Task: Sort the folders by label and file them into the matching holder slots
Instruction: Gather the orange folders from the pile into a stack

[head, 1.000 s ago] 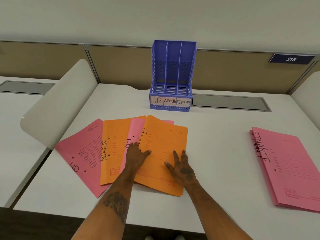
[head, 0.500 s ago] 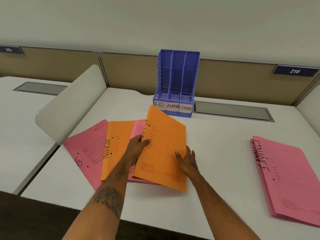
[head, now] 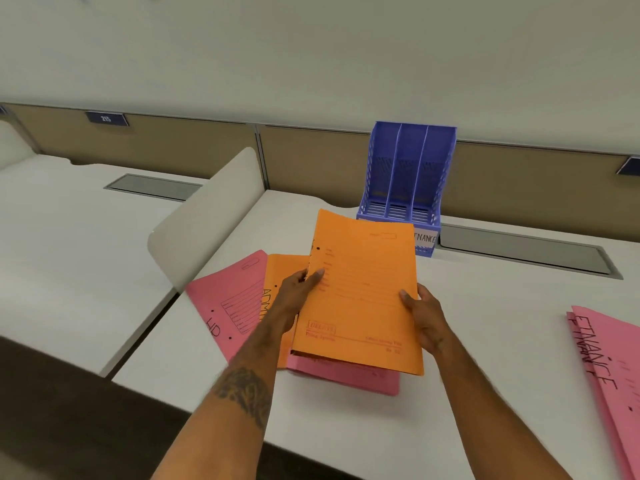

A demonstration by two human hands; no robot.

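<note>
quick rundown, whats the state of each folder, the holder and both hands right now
held orange folder: raised above the pile, tilted, closed
left hand: grips its left edge
right hand: grips its right edge
file holder: upright, three slots empty
HR folder: flat on desk
ADMIN folder: flat, overlapping HR folder
pink folder: flat, under the held one
FINANCE stack: flat, at the right

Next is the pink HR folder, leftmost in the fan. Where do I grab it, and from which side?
Probably its free left edge, from the left: the pink HR folder lies flat, its right side tucked under the orange ADMIN folder, so that edge is clear to pinch.
</note>
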